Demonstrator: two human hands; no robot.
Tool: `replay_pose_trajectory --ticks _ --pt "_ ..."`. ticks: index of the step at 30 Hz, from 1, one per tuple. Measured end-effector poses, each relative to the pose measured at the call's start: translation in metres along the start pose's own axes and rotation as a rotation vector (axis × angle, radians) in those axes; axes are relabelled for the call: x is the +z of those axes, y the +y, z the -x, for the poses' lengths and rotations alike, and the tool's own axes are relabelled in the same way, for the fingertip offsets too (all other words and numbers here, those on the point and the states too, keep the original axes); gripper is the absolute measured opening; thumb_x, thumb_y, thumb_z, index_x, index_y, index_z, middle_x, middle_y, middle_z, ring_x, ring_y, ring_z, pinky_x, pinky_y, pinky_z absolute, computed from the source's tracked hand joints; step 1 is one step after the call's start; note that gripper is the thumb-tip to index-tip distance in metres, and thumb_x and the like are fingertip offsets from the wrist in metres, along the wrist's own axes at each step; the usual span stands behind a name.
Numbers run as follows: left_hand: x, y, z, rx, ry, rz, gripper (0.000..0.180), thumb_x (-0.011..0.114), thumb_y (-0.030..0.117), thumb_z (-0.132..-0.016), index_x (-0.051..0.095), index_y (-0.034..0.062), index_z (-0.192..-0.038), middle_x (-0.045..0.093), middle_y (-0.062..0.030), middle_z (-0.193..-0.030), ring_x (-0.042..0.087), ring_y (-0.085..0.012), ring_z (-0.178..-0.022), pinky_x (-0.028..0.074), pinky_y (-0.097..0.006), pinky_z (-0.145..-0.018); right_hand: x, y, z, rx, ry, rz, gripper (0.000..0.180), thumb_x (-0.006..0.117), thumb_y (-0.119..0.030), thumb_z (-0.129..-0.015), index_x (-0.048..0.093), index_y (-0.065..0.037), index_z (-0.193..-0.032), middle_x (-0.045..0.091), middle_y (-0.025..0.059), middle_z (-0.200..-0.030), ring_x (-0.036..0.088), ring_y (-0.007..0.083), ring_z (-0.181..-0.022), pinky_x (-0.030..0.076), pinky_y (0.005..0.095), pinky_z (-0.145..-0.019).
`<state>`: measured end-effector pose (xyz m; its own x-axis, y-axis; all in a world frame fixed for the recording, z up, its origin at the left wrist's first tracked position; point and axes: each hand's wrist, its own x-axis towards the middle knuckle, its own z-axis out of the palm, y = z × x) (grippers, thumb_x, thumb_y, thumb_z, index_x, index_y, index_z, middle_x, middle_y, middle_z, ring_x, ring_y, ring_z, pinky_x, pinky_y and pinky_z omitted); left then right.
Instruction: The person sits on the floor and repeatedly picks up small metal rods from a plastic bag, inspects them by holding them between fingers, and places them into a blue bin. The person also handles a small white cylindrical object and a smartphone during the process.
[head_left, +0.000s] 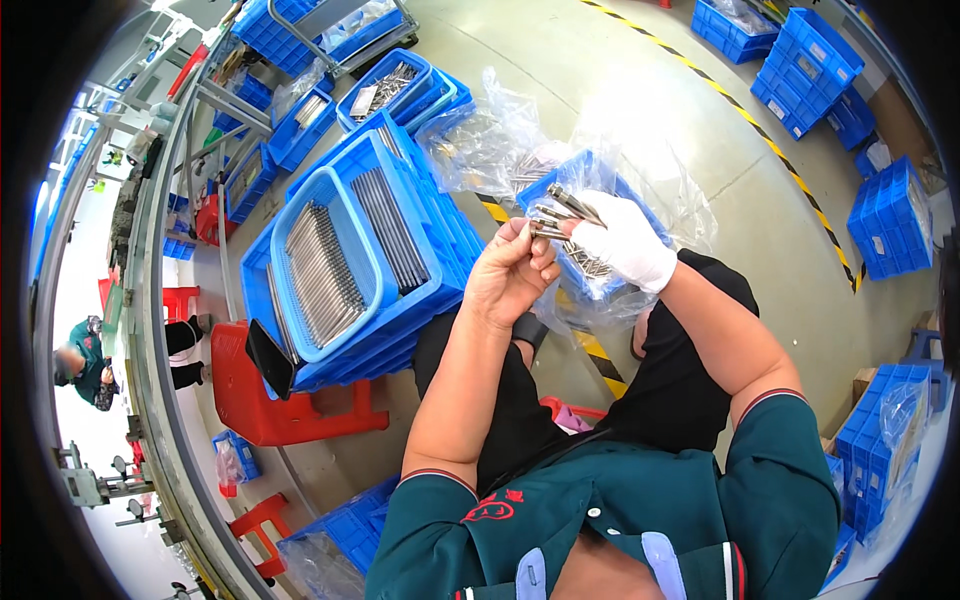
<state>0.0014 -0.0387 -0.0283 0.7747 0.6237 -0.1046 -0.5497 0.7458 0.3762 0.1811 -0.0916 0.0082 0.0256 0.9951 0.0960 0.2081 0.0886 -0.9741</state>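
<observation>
My right hand (634, 246), in a white glove, is closed around several short metal pins (574, 204) whose thicker ends stick out to the left. My bare left hand (508, 272) meets it from the left, thumb and fingers pinching the end of one metal pin (546, 232). Just below and behind both hands stands a small blue bin (532, 192), lined with clear plastic and holding many loose metal pins (590, 264). The gloved hand hides part of that bin. The exact shape of the pinched tip is too small to make out.
To the left, stacked blue crates (452, 232) carry a light-blue basket (384, 280) of rows of metal rods (318, 268). A red stool (245, 385) supports them. Clear plastic bags (475, 140) lie beyond. More blue crates (893, 225) stand right, past yellow-black floor tape (795, 175).
</observation>
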Motion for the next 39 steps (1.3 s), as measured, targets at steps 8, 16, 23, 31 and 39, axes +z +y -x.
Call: replay_pose_trajectory --ticks 8,16,23,31,39 --pt "-0.006 0.007 0.003 -0.096 -0.039 -0.079 0.012 0.058 0.015 -0.089 0.062 0.0111 -0.099 0.057 -0.006 -0.076 0.049 -0.0164 -0.068 0.039 -0.031 -0.058 -0.002 -0.006 0.002 0.121 -0.063 -0.109 0.022 0.064 -0.024 -0.085 0.059 -0.003 -0.086 0.051 0.0 -0.065 0.046 0.0064 -0.061 0.038 0.0246 -0.055" --pt "0.007 0.005 0.004 0.196 0.179 -0.443 0.016 0.061 0.018 -0.089 0.061 0.0042 -0.096 0.06 -0.0056 -0.077 0.053 -0.0136 -0.066 0.043 -0.027 -0.058 0.003 0.005 -0.006 0.071 -0.006 -0.158 0.022 0.064 -0.024 -0.085 0.059 -0.002 -0.085 0.051 -0.0002 -0.066 0.044 0.0062 -0.06 0.037 0.0246 -0.053" --pt "0.016 0.008 0.006 0.316 0.302 -0.927 0.018 0.063 0.018 -0.088 0.06 0.0007 -0.09 0.058 -0.0028 -0.07 0.052 -0.0091 -0.059 0.042 -0.023 -0.055 0.003 0.011 -0.008 0.11 -0.051 -0.151 0.021 0.063 -0.024 -0.085 0.058 -0.003 -0.082 0.051 -0.0004 -0.066 0.046 0.0063 -0.059 0.037 0.0245 -0.052" --pt "0.012 0.004 0.008 0.356 0.389 -0.95 0.018 0.064 0.017 -0.088 0.06 -0.0002 -0.09 0.056 -0.0019 -0.068 0.048 -0.0077 -0.058 0.04 -0.022 -0.052 -0.001 0.002 -0.007 0.091 -0.078 -0.039 0.025 0.062 -0.027 -0.085 0.058 -0.003 -0.079 0.051 0.0014 -0.065 0.046 0.0083 -0.059 0.038 0.0259 -0.053" --pt "0.015 0.0 0.006 0.374 0.35 -0.943 0.016 0.062 0.013 -0.088 0.059 -0.0008 -0.095 0.058 -0.0035 -0.072 0.052 -0.0085 -0.062 0.042 -0.022 -0.055 -0.005 0.009 -0.006 0.149 -0.111 -0.086 0.028 0.062 -0.03 -0.084 0.06 -0.003 -0.081 0.053 0.0023 -0.066 0.047 0.0088 -0.059 0.038 0.0263 -0.053"
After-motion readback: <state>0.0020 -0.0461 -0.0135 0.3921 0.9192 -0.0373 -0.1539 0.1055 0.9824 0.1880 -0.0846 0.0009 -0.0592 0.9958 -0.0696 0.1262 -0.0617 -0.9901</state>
